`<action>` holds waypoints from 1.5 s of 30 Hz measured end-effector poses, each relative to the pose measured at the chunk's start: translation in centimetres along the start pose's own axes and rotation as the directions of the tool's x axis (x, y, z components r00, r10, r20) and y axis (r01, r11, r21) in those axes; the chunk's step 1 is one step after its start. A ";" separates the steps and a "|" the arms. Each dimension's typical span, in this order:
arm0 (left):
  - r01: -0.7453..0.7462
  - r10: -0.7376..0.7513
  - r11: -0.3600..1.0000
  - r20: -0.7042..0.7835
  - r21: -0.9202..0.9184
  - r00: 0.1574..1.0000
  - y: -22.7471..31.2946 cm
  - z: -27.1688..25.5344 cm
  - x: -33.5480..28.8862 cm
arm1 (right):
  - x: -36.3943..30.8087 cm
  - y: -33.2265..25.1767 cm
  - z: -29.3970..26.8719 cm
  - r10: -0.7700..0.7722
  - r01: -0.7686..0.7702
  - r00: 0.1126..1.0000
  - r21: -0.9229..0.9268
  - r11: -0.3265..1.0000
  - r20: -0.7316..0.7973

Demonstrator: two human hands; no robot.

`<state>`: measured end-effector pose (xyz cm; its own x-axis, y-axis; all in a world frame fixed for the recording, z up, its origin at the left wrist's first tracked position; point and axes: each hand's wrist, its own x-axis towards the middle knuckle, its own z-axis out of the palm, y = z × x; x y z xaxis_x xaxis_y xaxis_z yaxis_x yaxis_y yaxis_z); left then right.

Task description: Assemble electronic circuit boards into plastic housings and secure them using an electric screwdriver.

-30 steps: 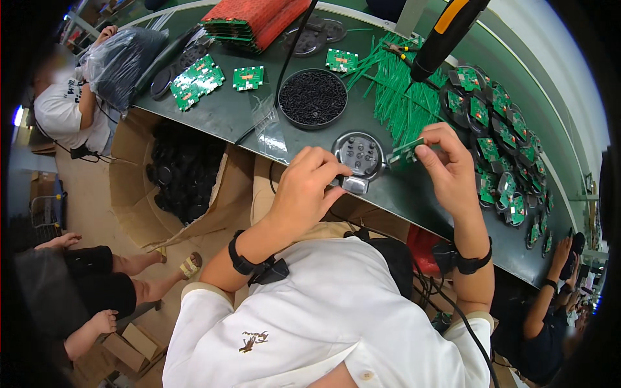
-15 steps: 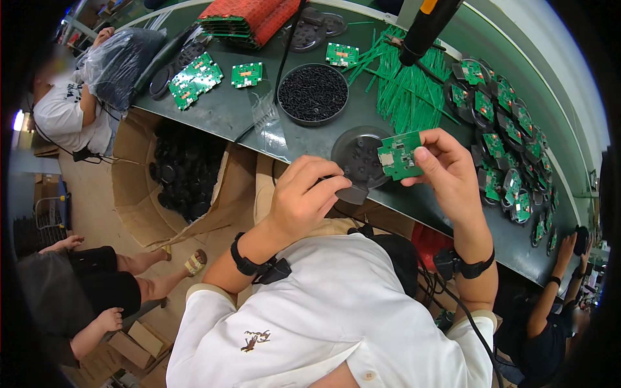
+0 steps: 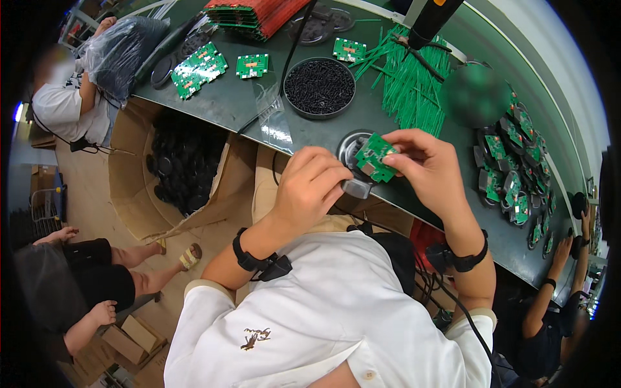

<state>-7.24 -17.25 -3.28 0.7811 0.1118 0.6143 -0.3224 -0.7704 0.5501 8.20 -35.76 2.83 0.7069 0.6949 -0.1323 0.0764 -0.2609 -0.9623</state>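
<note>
My left hand [image 3: 312, 184] is closed on the grey-black squared end of a round black plastic housing [image 3: 350, 143], near the table's front edge. Between the thumb and fingers of my right hand [image 3: 427, 165] is a green circuit board [image 3: 375, 158], tilted above the housing. The board covers much of the housing's inside, so whether the two touch I cannot tell. Behind them stands a round dish of small black screws [image 3: 319, 88]. A bundle of thin green strips [image 3: 414, 90] lies beyond my right hand.
Several housings with green boards [image 3: 511, 161] are heaped at the right. A dark screwdriver [image 3: 430, 22] hangs above the strips. More boards [image 3: 199, 70] and a red stack [image 3: 255, 16] lie at the back left. A carton of black parts [image 3: 139, 200] stands left; other people are nearby.
My right hand has brought the circuit board left and turned it, so it now overlaps the housing. My left hand keeps its hold on the housing, which is tilted differently.
</note>
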 end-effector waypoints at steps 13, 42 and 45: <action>-0.011 0.011 1.000 -0.056 0.008 0.998 -0.4 0.0 1.1 | -0.1 0.0 1.1 -0.295 0.292 0.953 -0.470 0.833 0.070; 0.132 -0.146 0.977 -0.071 -0.165 0.987 0.5 -0.4 3.7 | -0.3 1.3 3.1 -0.532 0.465 0.846 -0.444 0.766 -0.032; 0.105 -0.122 0.977 -0.086 -0.184 0.989 0.2 -0.2 3.7 | -0.3 1.4 3.1 -0.509 0.447 0.858 -0.388 0.806 -0.069</action>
<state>-4.51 -16.87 -0.73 0.7659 0.2584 0.5888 -0.3317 -0.6257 0.7060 5.90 -34.25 0.74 0.6163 0.6826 0.3928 0.6505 -0.1601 -0.7424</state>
